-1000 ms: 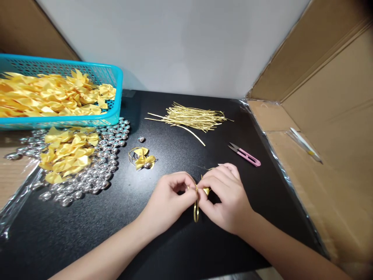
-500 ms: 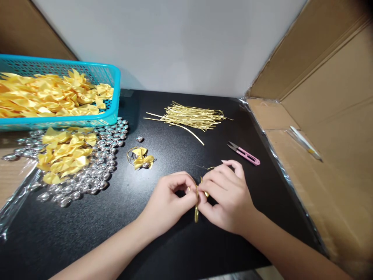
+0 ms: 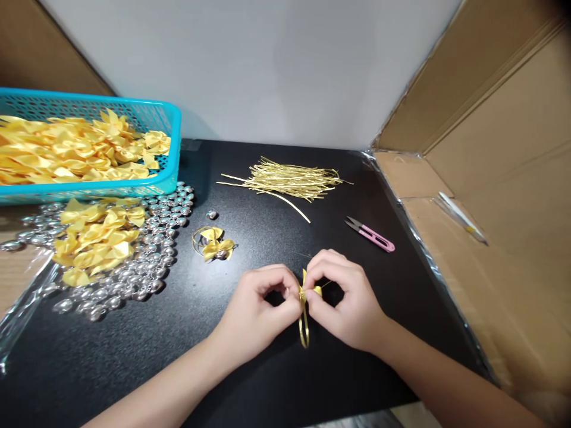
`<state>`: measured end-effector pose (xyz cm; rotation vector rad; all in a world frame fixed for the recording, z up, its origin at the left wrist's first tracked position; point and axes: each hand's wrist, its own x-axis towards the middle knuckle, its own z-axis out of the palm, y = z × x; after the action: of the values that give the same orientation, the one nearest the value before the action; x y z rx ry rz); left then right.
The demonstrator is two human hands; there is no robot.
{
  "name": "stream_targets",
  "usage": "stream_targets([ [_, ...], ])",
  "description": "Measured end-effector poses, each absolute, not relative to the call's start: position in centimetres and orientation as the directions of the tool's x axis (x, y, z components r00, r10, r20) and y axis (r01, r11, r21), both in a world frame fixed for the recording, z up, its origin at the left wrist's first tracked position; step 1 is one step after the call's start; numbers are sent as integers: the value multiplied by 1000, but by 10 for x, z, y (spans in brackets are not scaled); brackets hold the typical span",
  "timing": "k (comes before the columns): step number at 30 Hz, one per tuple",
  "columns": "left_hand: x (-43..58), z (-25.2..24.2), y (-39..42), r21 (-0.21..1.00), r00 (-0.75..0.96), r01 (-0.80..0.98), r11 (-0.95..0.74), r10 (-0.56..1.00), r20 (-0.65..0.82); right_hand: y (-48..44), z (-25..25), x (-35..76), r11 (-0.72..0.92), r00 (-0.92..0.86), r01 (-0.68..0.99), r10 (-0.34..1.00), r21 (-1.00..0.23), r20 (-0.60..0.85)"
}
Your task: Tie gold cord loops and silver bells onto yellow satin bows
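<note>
Thumb and fingers of my left hand (image 3: pixel 267 300) pinch a yellow ribbon bow (image 3: pixel 317 290), mostly hidden by the fingertips. A loop of gold cord (image 3: pixel 304 333) hangs down below the bow, between my hands. My right hand (image 3: pixel 345 297) is closed in a pinch against the bow's right side, its fingertips nearly meeting my left ones. A thin thread or needle shows faintly above them. To the left lie finished-looking yellow bows with cord and a silver bell (image 3: pixel 222 253). Pink-handled thread snips (image 3: pixel 371 235) rest beyond my right hand.
At the back lies a bundle of gold cords (image 3: pixel 292 181). A turquoise basket (image 3: pixel 175 148) full of yellow bows stands back left. Silver bells (image 3: pixel 151 267) and more bows (image 3: pixel 100 238) spread before it. A white-handled tool (image 3: pixel 461 215) lies on cardboard at right.
My right hand's fingers have curled into a pinch at the bow. The cord loop hangs slightly lower and shows more openly. My left hand keeps its pinch.
</note>
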<state>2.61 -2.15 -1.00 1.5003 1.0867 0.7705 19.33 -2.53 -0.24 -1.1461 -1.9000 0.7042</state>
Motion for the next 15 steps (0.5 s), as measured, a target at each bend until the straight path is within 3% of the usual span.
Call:
stream_targets([
  [9,27,-10,-21,963,359,266,-45,932,-56,-23,-1,201,622,-395,590,779,-515,488],
  [11,27,-10,-21,963,369,261,-75,929,-28,-23,-1,200,609,-391,580,791,-541,471],
  [15,27,-9,-21,960,389,243,-138,921,34,-24,-1,196,480,-307,480,876,-734,372],
])
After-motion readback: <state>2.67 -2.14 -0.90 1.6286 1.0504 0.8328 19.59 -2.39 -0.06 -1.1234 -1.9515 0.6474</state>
